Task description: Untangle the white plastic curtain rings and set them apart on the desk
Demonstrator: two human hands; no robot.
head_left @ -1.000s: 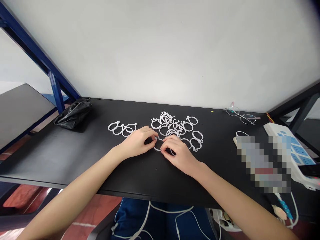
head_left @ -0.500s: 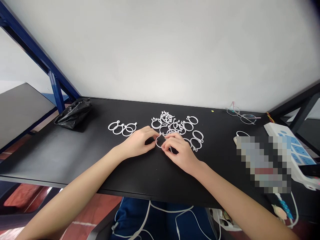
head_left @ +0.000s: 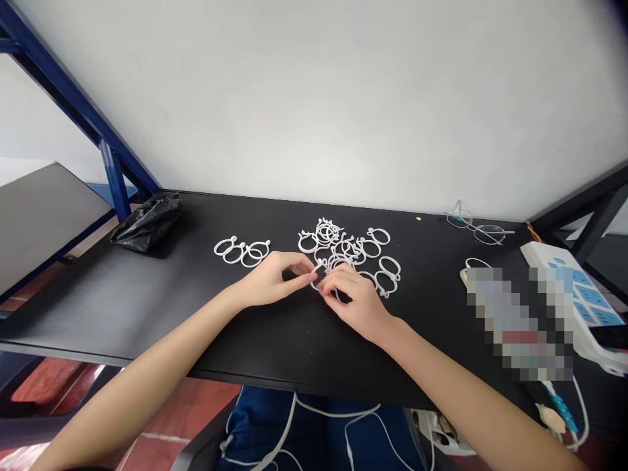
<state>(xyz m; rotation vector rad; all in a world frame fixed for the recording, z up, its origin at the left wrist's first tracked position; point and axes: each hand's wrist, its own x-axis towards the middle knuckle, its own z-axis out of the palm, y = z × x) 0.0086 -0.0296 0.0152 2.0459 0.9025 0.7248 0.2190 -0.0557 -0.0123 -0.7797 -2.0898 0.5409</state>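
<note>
White and thin, one round ring (head_left: 313, 284) is pinched by the right hand (head_left: 357, 298). I cannot tell if the left hand (head_left: 271, 278) grips it.

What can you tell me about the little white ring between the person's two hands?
The white ring is thin and round, looks like smooth plastic, and has small knobs at its top. The right hand's fingertips pinch its lower part, and the left hand's thumb tip meets its left side. Fingers hide part of it, so I can't tell whether it is closed or touches the black table. It sits just in front of a heap of similar rings.
</note>
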